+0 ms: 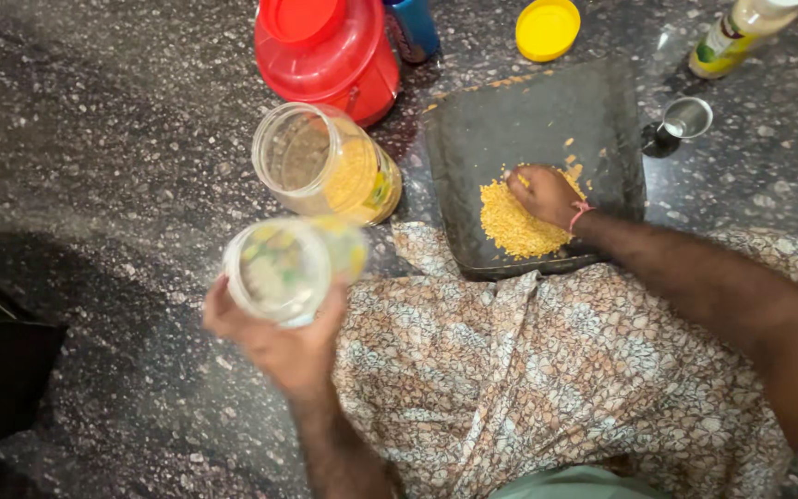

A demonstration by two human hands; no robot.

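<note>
Left hand (274,337) wrapped around clear round jar (281,268); right hand (544,194), fingers loosely curled, pressed into grainy yellow lentils (510,226) near tray (528,111) front edge.

Left hand (274,337): raised, palm up, fingers and thumb curled in a closed grasp.
Left forearm: bare, rising from the bottom edge.
Right hand (544,194): palm down, fingers bent, tips pressed downward.
Right wrist: wears a pink band.
Right forearm: bare, stretched in from the right edge.
</note>
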